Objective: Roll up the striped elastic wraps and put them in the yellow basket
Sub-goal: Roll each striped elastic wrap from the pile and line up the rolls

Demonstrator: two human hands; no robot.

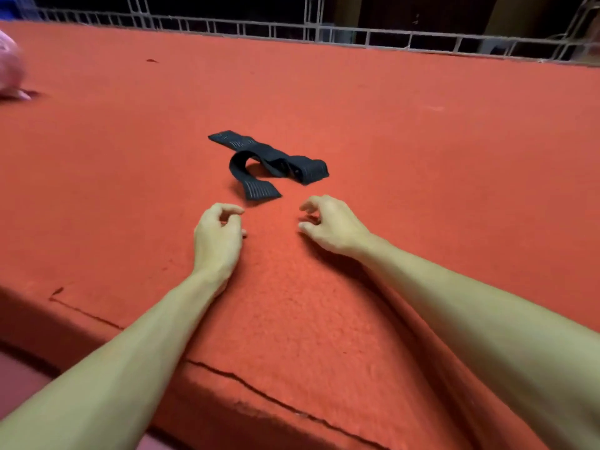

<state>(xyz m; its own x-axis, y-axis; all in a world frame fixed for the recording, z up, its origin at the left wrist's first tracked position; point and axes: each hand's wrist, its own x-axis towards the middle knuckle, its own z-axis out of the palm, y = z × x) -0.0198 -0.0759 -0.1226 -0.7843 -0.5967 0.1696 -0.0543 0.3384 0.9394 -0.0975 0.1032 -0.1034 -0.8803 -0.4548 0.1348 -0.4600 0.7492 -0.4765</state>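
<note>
A black elastic wrap with thin pale stripes [269,162] lies unrolled and loosely looped on the red felt table [422,141], one flat end pointing toward me. My left hand [218,237] hovers just short of that near end, fingers loosely curled and holding nothing. My right hand [331,224] is a little to the right at the same distance, fingers also loosely curled and empty. Neither hand touches the wrap. No yellow basket is in view.
A blurred pink object [9,68] sits at the far left edge. A white wire grid fence [324,30] runs along the table's far side. The table's front edge [259,397] drops off below my forearms.
</note>
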